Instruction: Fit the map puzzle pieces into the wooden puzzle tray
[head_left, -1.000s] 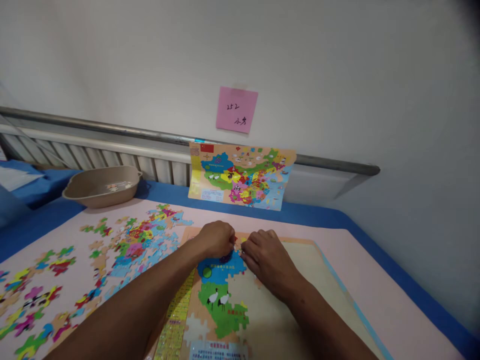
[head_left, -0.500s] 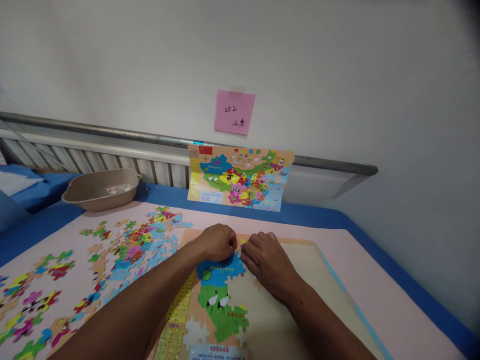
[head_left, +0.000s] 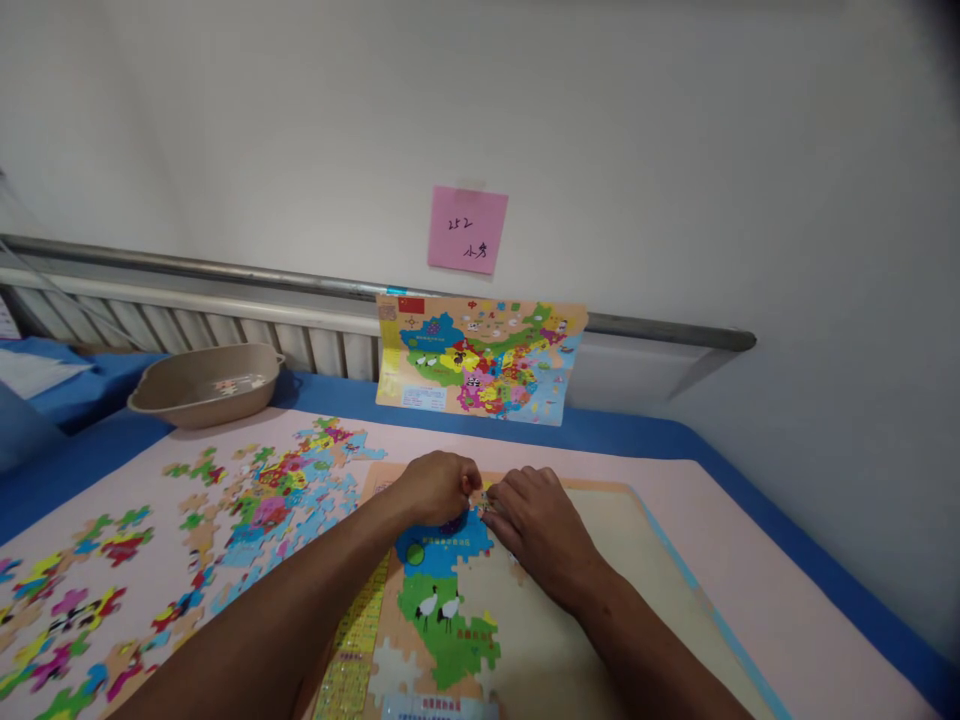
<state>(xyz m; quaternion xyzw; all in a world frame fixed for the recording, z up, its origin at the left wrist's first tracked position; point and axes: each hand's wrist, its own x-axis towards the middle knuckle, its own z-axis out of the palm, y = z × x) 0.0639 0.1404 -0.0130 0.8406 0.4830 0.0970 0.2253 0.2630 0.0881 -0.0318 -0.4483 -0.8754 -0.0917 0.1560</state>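
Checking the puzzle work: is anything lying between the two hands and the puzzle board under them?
Nothing visible does. The left hand and right hand rest directly on the puzzle board, fingertips meeting at the blue piece; loose pieces lie apart, leftward.

Both hands, left (head_left: pixel 435 487) and right (head_left: pixel 534 520), meet over the far edge of the puzzle board (head_left: pixel 600 560), and their knuckles hide whatever piece sits between the fingertips. The board's near edge and both forearms are cut off by the bottom border. Loose pieces (head_left: pixel 67 610) left of the left hand run past the frame's edge. The note (head_left: pixel 466 230) beyond the hands carries writing too small to read surely.
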